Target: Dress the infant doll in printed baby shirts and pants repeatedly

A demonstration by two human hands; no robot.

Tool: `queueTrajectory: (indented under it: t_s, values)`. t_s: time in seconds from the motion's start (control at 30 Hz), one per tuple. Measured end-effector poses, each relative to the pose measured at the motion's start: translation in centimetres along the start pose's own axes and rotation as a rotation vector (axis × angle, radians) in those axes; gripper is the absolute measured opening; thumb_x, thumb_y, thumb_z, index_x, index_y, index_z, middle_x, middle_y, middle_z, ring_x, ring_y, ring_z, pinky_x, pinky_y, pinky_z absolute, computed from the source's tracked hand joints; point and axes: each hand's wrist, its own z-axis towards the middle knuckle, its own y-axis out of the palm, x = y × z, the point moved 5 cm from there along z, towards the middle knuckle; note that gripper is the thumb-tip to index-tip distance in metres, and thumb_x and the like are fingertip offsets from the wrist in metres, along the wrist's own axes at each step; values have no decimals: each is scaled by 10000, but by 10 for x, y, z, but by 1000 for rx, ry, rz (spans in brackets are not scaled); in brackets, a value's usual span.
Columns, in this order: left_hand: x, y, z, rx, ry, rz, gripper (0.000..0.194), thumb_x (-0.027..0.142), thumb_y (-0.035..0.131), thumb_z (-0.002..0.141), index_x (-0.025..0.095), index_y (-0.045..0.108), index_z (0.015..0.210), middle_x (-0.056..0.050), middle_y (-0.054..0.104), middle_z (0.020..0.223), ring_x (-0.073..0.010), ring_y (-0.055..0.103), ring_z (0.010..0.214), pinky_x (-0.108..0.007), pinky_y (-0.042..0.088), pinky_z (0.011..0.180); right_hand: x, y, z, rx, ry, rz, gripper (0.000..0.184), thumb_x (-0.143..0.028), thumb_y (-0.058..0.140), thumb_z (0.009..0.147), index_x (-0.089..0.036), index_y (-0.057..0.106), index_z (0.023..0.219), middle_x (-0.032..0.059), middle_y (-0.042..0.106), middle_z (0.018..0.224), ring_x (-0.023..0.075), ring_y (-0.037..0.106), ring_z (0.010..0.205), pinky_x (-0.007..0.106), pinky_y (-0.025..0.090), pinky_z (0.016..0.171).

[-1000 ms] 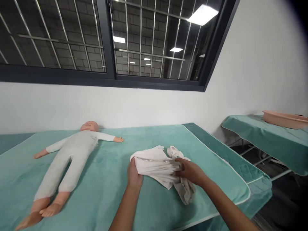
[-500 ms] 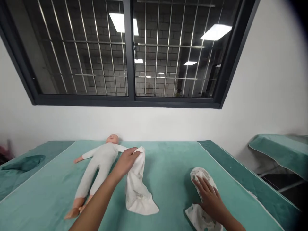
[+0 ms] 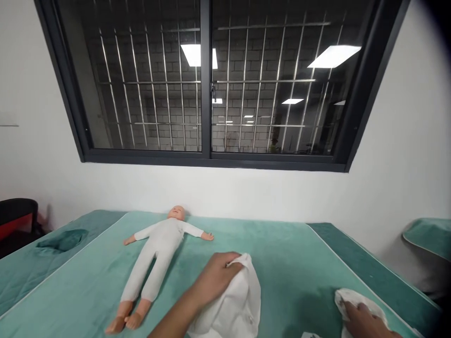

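Observation:
My left hand pinches the upper edge of a white cloth, which hangs in folds down to the bed; its lower end runs out of view. At the lower right, my right hand rests on a white printed cloth. Its fingertips lie over the fabric, and whether they grip it I cannot tell. A baby doll in a white bodysuit lies on its back to the left of my left hand, arms spread and head toward the wall.
The bed has a green cover with darker side bands. A dark pocket-like fold lies on its left band. Behind stands a white wall with a barred window. Another green surface is at right, a black and red object at left.
My left hand has drawn the white cloth nearer and to the right. My right hand and the printed cloth sit lower and farther right. The view has shifted; the doll lies as before.

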Motion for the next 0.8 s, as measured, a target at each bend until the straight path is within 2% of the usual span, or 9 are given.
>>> queueTrajectory:
  t_s: [0.17, 0.23, 0.3, 0.37, 0.43, 0.5, 0.6, 0.7, 0.8]
  values:
    - [-2, 55, 1, -77, 32, 172, 251, 266, 503, 789, 167, 421, 574, 45, 386, 559, -96, 373, 572, -253, 223, 563, -164, -58, -45, -110, -617, 561, 628, -475, 572, 824, -235, 436, 1388, 154, 437, 1456, 285, 433, 1336, 408, 420, 1036]
    - [-3, 68, 1, -94, 3, 177, 189, 256, 524, 768, 171, 482, 605, 45, 445, 570, -101, 405, 580, -248, 236, 564, -218, -75, -61, -205, -763, 721, 694, -544, 637, 772, -222, 453, 1358, 155, 530, 1367, 278, 523, 1244, 357, 460, 978]
    - [-5, 71, 0, -132, -51, 78, 114, 255, 541, 758, 178, 536, 674, 45, 507, 635, -106, 444, 628, -227, 278, 578, -244, -83, -59, -317, -658, 717, 461, -516, 591, 832, -224, 566, 1189, 100, 680, 1103, 240, 641, 1001, 315, 497, 837]
    - [-11, 63, -2, -171, -116, -34, 133, 315, 563, 778, 184, 556, 758, 48, 523, 699, -108, 454, 669, -211, 313, 593, -251, -94, -47, -376, -603, 695, 289, -482, 514, 892, -213, 622, 902, 40, 695, 825, 202, 644, 770, 279, 475, 707]
    - [-21, 46, -6, -194, -161, 7, 213, 390, 600, 775, 183, 549, 780, 51, 507, 717, -112, 444, 674, -212, 322, 597, -243, -111, -28, -334, -557, 755, 316, -451, 452, 928, -210, 579, 768, 11, 661, 736, 177, 617, 711, 256, 443, 679]
    - [-32, 25, -10, -177, -181, 157, 220, 388, 606, 772, 180, 537, 750, 47, 515, 716, -122, 455, 671, -224, 318, 598, -226, -127, -9, -248, -443, 834, 305, -445, 421, 945, -217, 562, 799, -2, 655, 772, 168, 614, 752, 238, 429, 689]
    - [-36, -8, -11, 22, -157, 275, 136, 298, 509, 826, 184, 537, 757, 30, 555, 744, -149, 505, 718, -243, 340, 637, -212, -135, 4, -207, -306, 781, 273, -483, 459, 921, -231, 539, 851, -16, 641, 779, 168, 595, 718, 234, 409, 637]
    - [-21, -24, -10, 189, -95, 243, 121, 226, 436, 851, 201, 554, 859, 24, 587, 789, -158, 531, 755, -251, 373, 684, -227, -132, -5, -211, -361, 678, 238, -477, 532, 884, -239, 530, 878, -22, 638, 790, 165, 575, 684, 240, 396, 623]
    - [-4, -25, -7, 194, -52, 243, 136, 199, 439, 845, 218, 562, 899, 27, 626, 830, -159, 557, 775, -252, 390, 699, -250, -128, -14, -212, -441, 672, 231, -464, 471, 926, -251, 543, 878, -24, 653, 804, 171, 599, 728, 245, 387, 642]
